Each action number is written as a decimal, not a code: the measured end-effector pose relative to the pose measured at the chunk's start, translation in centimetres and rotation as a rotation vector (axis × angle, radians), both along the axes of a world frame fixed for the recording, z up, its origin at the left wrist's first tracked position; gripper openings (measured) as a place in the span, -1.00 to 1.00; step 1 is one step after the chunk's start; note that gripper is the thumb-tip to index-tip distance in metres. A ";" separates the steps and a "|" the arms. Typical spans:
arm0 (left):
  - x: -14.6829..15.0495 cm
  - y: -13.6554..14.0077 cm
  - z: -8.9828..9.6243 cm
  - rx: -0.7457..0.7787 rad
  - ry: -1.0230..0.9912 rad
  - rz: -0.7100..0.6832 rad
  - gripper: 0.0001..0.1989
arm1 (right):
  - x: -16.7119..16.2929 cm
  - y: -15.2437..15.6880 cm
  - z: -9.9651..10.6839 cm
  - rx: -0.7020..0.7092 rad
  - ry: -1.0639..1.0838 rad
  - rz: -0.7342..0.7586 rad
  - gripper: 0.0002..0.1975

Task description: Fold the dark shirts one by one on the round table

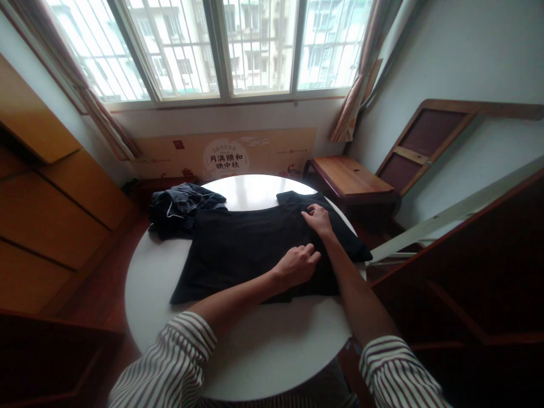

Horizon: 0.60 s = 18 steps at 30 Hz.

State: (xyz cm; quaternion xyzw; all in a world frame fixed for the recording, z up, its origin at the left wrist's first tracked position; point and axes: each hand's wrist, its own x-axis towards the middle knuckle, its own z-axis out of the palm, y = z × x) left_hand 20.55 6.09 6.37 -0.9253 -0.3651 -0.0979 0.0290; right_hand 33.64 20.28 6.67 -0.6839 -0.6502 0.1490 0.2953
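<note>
"What is shown on the table (155, 286)?"

"A black garment (240, 243), spread across the middle and right of the white top, its right corner reaching the rim. A stage of arranging the cloth by hand is suggested."

"And the grip?"

"The left hand (297, 264) is held at the nearer part of the cloth, fingers curled in. The right hand (317, 219) is placed farther off, fingers bent, thumb close to the forefinger. Whether fabric is pinched by either cannot be told."

"What is called for next?"

"A light fingertip hold and even handling, it is judged, lest the layers be dragged askew."

"How does the garment look?"

"Plain and matte, mostly flat, with a slanting left edge; its layers are hardly told apart. A rumpled dark bundle (181, 207) is seen just beside it, far left."
</note>
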 end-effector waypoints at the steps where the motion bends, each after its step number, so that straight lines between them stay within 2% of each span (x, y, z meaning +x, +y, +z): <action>1: 0.0 -0.1 -0.1 -0.011 -0.006 0.026 -0.78 | 0.2 0.0 -0.1 0.004 0.042 -0.016 -0.64; 3: 0.2 -0.2 -0.3 -0.042 0.006 0.050 -0.72 | 0.7 0.1 -0.3 0.016 0.126 -0.020 -0.62; 8: 0.4 -0.2 -0.5 -0.063 0.015 -0.003 -0.79 | 0.9 0.2 -0.6 0.156 0.228 0.043 -0.72; 14: 0.2 -0.5 0.0 -0.090 0.075 -0.085 -0.73 | 0.6 -0.2 -0.9 0.182 0.114 0.028 -0.65; 16: 0.1 -0.6 0.1 -0.085 0.074 -0.106 -0.71 | 0.4 -0.4 -0.8 0.273 0.076 0.049 -0.63; 18: 0.0 -0.8 0.6 -0.104 0.053 -0.120 -0.67 | 0.0 -0.6 -0.6 0.364 0.071 0.153 -0.65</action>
